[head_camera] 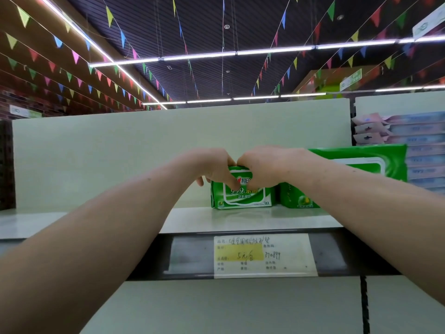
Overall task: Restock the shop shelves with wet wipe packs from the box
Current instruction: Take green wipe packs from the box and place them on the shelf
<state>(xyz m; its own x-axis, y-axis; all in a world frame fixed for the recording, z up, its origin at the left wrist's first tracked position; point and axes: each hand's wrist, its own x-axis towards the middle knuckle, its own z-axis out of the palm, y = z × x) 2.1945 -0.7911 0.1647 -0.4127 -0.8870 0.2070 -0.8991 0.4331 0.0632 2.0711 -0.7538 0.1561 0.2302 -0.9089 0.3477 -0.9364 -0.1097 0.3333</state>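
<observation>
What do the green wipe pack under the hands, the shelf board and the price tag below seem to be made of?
The green wipe pack looks like soft plastic film, glossy: light glints on its printed face. The shelf board is probably painted metal, pale and semi-gloss: it shows faint reflections. The price tag seems paper, perhaps behind clear plastic: handwriting, slight sheen.

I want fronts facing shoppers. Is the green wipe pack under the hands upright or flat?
Upright. The green wet wipe pack stands on edge on the shelf, printed front outward; left hand and right hand hold its top.
</observation>
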